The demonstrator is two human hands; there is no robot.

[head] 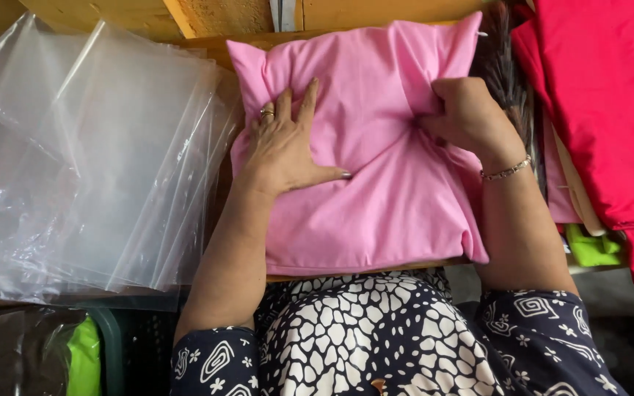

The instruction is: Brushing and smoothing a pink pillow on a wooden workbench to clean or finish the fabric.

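Patterned dress [376, 337] is filling the foreground. Beyond it, pink cloth [376, 161] is being pressed flat on the board by the left hand [284, 147], fingers spread, while the right hand [467, 114] is pinching a fold — likely slipping loose if tugged. Clear bags [89, 161] are lying left, red cloth [610, 110] is crowding right.

Folded cloth [376, 169]: plain pink, no print; stack of plastic bags [89, 161] beside it clear with whitish glare. Pile of folded fabric [603, 103] at the far side bright red over a pale pink layer, a lime-green piece [590, 248] below it, and another lime-green scrap [84, 358] in the dark green basket [115, 345]. Dress [376, 337] navy with a white pebble pattern, sleeves [544, 330] navy with white swirls and small flowers; table [207, 15] yellow-brown wood; bracelet [506, 171] and ring [266, 113] gold-toned.
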